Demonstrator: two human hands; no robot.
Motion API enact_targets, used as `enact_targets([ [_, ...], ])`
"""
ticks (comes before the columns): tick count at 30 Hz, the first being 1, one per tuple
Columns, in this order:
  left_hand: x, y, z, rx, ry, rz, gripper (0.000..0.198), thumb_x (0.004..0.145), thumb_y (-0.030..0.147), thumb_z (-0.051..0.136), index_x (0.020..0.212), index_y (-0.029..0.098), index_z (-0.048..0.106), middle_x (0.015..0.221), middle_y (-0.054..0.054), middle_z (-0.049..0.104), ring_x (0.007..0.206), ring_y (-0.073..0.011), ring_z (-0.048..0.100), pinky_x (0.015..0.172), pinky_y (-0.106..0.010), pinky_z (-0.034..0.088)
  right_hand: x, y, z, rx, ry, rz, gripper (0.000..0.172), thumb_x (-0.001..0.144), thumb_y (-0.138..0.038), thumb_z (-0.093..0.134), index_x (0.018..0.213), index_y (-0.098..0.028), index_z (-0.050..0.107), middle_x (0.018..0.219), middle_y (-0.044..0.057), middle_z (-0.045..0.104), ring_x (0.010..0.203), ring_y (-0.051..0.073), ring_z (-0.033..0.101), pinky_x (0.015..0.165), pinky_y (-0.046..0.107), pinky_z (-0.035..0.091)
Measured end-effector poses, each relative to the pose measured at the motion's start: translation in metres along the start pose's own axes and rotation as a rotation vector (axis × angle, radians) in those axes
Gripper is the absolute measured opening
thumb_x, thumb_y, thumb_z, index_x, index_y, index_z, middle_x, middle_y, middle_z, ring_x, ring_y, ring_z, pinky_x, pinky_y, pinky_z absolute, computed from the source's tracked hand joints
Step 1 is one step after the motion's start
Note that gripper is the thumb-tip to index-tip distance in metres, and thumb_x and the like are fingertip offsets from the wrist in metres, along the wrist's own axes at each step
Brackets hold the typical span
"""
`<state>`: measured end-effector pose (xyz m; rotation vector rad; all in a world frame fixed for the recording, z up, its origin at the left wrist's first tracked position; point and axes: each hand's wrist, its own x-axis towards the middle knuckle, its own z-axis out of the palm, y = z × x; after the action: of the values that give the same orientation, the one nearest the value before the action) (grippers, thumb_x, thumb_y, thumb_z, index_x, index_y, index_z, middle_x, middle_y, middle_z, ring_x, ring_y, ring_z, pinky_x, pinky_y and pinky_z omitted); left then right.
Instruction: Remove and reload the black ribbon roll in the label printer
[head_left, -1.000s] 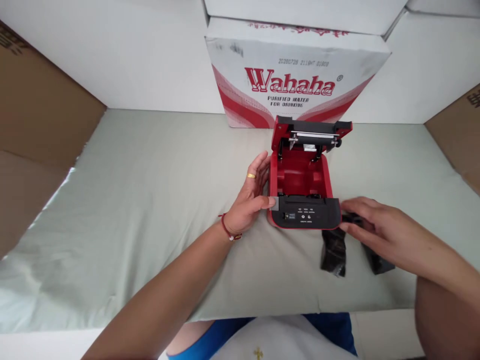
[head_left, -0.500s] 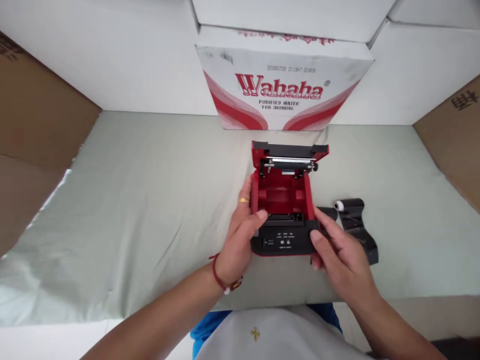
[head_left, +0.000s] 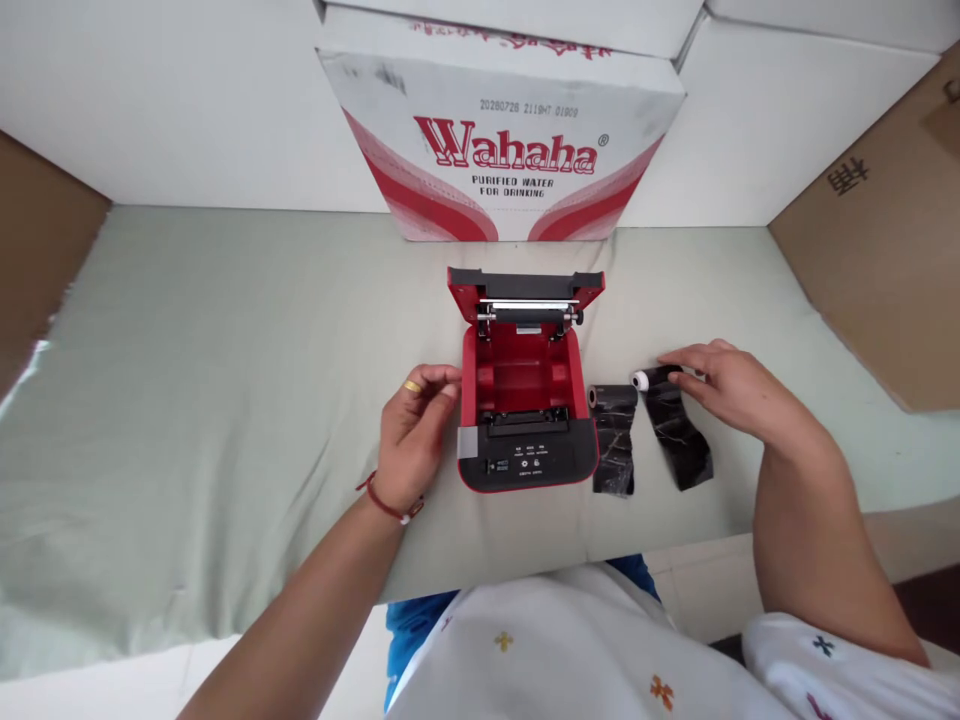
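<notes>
A red and black label printer sits on the cloth with its lid raised, showing a red hollow inside. My left hand is beside its left wall, thumb and forefinger pressed together at the edge, with nothing seen between them. To the printer's right lies a black ribbon roll with a white core, its loose length trailing toward me. My right hand has thumb and forefinger round this roll at its far end. Between it and the printer lies another black ribbon roll with a brown core.
A greenish cloth covers the table. A white and red water carton stands behind the printer, among white boxes. Brown cardboard rises at the right and also at the left. The table's front edge runs close to my body.
Both hands have let go of the printer. My right hand has moved right to the white-cored roll; my left has drawn back slightly to the printer's side. The view has shifted right.
</notes>
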<state>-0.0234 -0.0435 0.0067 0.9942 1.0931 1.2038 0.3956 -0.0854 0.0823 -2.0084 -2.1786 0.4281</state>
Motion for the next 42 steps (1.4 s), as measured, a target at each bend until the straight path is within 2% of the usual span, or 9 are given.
enact_targets([
  [5,-0.004,0.003,0.003,0.041,-0.063,0.024,0.024,0.094,0.043,0.089,0.106,0.025,0.078,0.098,-0.002,0.081,0.083,-0.0186,0.073,0.079,-0.033,0.059,0.002,0.001,0.001,-0.032,-0.126,-0.118,0.043,0.102,-0.04,0.068,0.136,-0.023,0.088,0.132,0.017,0.087,0.111,0.036,0.069,0.102,0.057,0.057],
  [13,-0.001,0.004,0.004,0.057,-0.069,0.016,0.025,0.089,0.038,0.092,0.103,0.025,0.076,0.095,-0.001,0.079,0.085,-0.02,0.074,0.078,-0.033,0.058,-0.028,-0.05,-0.046,0.065,-0.003,-0.229,0.034,0.109,-0.055,0.07,0.13,-0.034,0.087,0.113,0.012,0.084,0.105,0.037,0.065,0.093,0.054,0.058],
  [18,0.0,0.003,0.004,0.058,-0.061,0.018,0.025,0.088,0.039,0.092,0.101,0.025,0.076,0.095,-0.001,0.078,0.083,-0.0185,0.071,0.077,-0.032,0.056,-0.006,-0.106,-0.019,0.008,-0.166,-0.273,0.022,0.105,-0.03,0.071,0.119,-0.026,0.088,0.103,0.012,0.08,0.096,0.031,0.062,0.088,0.046,0.055],
  [23,0.0,0.005,0.004,0.063,-0.065,0.02,0.024,0.087,0.038,0.091,0.1,0.025,0.075,0.095,-0.001,0.078,0.084,-0.0183,0.071,0.078,-0.032,0.056,0.004,-0.113,0.001,0.041,-0.133,-0.229,0.029,0.105,-0.028,0.069,0.126,-0.022,0.087,0.107,0.013,0.081,0.098,0.032,0.063,0.09,0.049,0.058],
  [28,-0.002,0.008,0.007,0.081,-0.054,0.026,0.024,0.086,0.038,0.091,0.098,0.024,0.075,0.094,-0.001,0.077,0.082,-0.0173,0.067,0.076,-0.031,0.055,-0.021,-0.101,-0.048,0.251,0.013,-0.211,0.032,0.107,-0.05,0.077,0.131,-0.033,0.088,0.114,0.009,0.087,0.099,0.031,0.075,0.09,0.049,0.064],
  [33,-0.002,0.003,0.007,0.105,-0.044,0.052,0.025,0.092,0.041,0.088,0.103,0.024,0.074,0.097,-0.002,0.077,0.084,-0.0183,0.069,0.078,-0.031,0.057,-0.029,-0.123,-0.096,0.468,-0.134,-0.185,0.034,0.1,-0.069,0.085,0.116,-0.04,0.093,0.09,0.004,0.084,0.057,0.02,0.061,0.052,0.038,0.054],
  [36,-0.008,0.0,0.004,0.218,0.045,0.194,0.021,0.1,0.041,0.082,0.108,0.024,0.074,0.102,-0.003,0.075,0.087,-0.0193,0.07,0.08,-0.034,0.059,-0.008,-0.146,-0.084,0.497,-0.242,-0.258,0.033,0.104,-0.06,0.082,0.124,-0.036,0.092,0.094,0.001,0.085,0.056,0.016,0.061,0.052,0.035,0.052],
  [39,-0.026,0.006,0.003,0.415,0.198,0.552,0.011,0.108,0.032,0.073,0.115,0.025,0.075,0.112,-0.006,0.071,0.103,-0.0225,0.072,0.094,-0.04,0.062,0.021,-0.172,-0.051,0.334,-0.161,-0.25,0.032,0.105,-0.032,0.078,0.134,-0.025,0.089,0.119,0.006,0.089,0.087,0.021,0.079,0.078,0.034,0.06],
  [42,-0.056,0.02,0.008,0.599,0.207,0.897,0.028,0.105,0.018,0.07,0.13,0.028,0.076,0.122,-0.007,0.073,0.118,-0.0274,0.075,0.106,-0.048,0.064,0.043,-0.194,-0.023,0.084,-0.154,-0.141,0.033,0.108,-0.024,0.073,0.138,-0.019,0.086,0.132,0.013,0.088,0.116,0.03,0.082,0.096,0.039,0.059],
])
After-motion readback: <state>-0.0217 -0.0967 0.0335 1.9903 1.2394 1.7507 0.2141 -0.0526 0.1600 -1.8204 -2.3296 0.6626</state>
